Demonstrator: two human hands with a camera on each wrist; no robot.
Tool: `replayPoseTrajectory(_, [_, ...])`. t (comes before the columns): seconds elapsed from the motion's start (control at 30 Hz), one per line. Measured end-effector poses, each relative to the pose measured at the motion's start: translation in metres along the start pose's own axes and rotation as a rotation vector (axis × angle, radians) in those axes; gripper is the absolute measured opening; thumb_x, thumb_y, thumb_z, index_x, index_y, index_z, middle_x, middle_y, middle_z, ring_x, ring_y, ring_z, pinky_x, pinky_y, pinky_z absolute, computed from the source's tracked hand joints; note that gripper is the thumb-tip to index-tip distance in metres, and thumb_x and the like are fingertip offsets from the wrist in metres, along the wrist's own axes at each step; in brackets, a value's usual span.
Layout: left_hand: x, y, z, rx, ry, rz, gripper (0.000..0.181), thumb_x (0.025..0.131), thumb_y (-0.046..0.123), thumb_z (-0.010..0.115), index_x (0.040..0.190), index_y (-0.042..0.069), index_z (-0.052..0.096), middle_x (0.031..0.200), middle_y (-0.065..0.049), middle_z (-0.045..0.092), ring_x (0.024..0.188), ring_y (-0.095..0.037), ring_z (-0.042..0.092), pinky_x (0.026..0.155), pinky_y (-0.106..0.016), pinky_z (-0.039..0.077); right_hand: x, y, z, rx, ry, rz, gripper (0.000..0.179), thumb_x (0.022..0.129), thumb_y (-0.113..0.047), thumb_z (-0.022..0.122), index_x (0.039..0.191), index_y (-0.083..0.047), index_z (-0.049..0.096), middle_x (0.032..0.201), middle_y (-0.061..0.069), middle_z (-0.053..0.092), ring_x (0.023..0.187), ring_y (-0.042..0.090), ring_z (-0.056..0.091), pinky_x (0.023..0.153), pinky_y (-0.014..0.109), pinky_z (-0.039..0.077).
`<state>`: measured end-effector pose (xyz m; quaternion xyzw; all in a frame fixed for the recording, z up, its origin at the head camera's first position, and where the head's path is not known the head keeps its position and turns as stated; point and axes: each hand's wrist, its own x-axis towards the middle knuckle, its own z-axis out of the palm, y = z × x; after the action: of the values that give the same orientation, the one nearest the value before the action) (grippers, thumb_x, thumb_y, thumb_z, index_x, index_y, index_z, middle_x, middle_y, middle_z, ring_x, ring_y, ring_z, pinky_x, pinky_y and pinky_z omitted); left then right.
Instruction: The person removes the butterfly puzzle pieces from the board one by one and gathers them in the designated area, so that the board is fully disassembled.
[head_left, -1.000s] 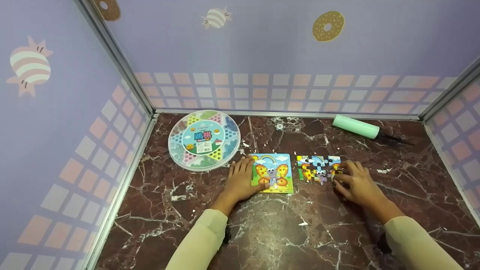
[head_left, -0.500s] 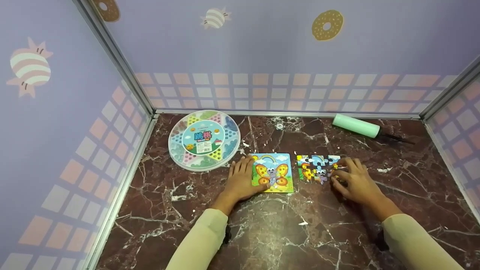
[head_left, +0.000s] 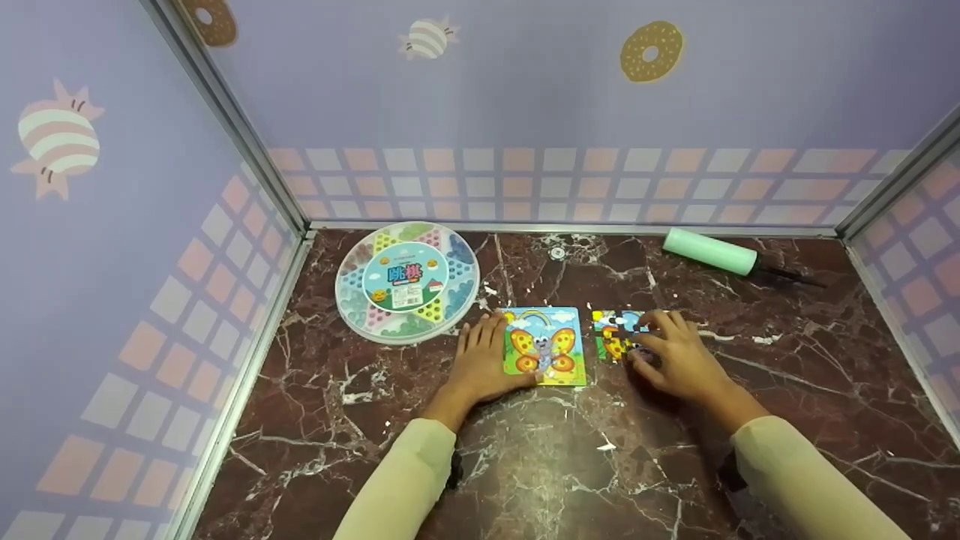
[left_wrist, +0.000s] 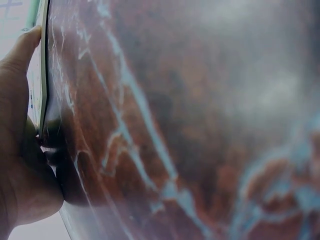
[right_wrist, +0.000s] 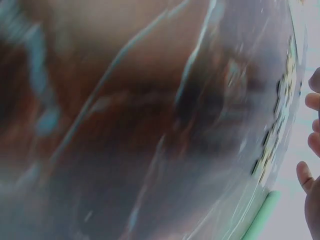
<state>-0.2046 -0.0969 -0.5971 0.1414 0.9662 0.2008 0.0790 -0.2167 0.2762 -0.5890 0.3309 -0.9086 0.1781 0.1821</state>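
Note:
A square puzzle board (head_left: 555, 341) printed with a butterfly under a rainbow lies on the dark marbled table. My left hand (head_left: 484, 364) rests along its left side, fingers extended, thumb reaching over its lower part. The left wrist view has that hand (left_wrist: 22, 130) at the board's edge. To the right lie interlocking jigsaw pieces (head_left: 609, 322) showing the same picture. My right hand (head_left: 679, 360) hovers over their right part and hides several of them. In the right wrist view its fingers (right_wrist: 313, 101) are bent loosely above the row of pieces (right_wrist: 276, 122), nothing between them.
A round Chinese checkers set (head_left: 407, 283) sits at the back left. At the back right lies a mint-green hand pump (head_left: 709, 251) with a black end. A small round disc (head_left: 556, 253) is near the back wall (head_left: 517, 90). White flecks dot the tabletop (head_left: 540, 465).
My right hand has moved left from the right edge of the jigsaw pieces to over them, covering more of them. The left hand and the board have stayed put.

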Motion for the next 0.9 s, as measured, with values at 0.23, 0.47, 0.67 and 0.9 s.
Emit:
replayPoseTrajectory(0.23, [-0.002, 0.001, -0.002, 0.001, 0.0, -0.008, 0.126, 0.087, 0.084, 0.071, 0.177, 0.009, 0.024, 0.185, -0.011, 0.022, 0.173, -0.037, 0.018, 0.142, -0.06, 0.011, 0.021, -0.023, 0.008, 0.011, -0.129, 0.032, 0.034, 0.098, -0.028, 0.083, 0.129, -0.015, 0.081, 0.131, 0.015, 0.068, 0.117, 0.037, 0.06, 0.088, 0.067, 0.053])
replayPoseTrajectory(0.47, [-0.002, 0.001, -0.001, 0.021, -0.01, -0.014, 0.129, 0.086, 0.085, 0.072, 0.177, 0.009, 0.023, 0.186, -0.011, 0.02, 0.174, -0.036, 0.017, 0.142, -0.058, 0.01, 0.042, -0.048, 0.018, 0.031, -0.259, 0.055, 0.046, 0.101, -0.037, 0.081, 0.141, -0.013, 0.076, 0.139, 0.013, 0.066, 0.126, 0.038, 0.058, 0.098, 0.073, 0.05])
replayPoseTrajectory(0.67, [0.0, -0.001, 0.002, 0.037, 0.003, -0.008, 0.13, 0.085, 0.085, 0.073, 0.177, 0.008, 0.024, 0.186, -0.013, 0.021, 0.173, -0.036, 0.019, 0.142, -0.058, 0.012, 0.058, -0.071, 0.029, 0.034, -0.313, 0.018, 0.048, 0.103, -0.043, 0.078, 0.143, -0.017, 0.074, 0.138, 0.009, 0.065, 0.126, 0.036, 0.058, 0.1, 0.071, 0.052])
replayPoseTrajectory(0.9, [-0.003, 0.0, 0.001, 0.023, 0.014, 0.004, 0.131, 0.084, 0.084, 0.075, 0.177, 0.008, 0.024, 0.186, -0.012, 0.021, 0.173, -0.037, 0.018, 0.142, -0.059, 0.012, 0.069, -0.091, 0.041, 0.018, -0.341, -0.035, 0.039, 0.105, -0.042, 0.076, 0.136, -0.018, 0.075, 0.131, 0.009, 0.065, 0.118, 0.034, 0.057, 0.094, 0.066, 0.055])
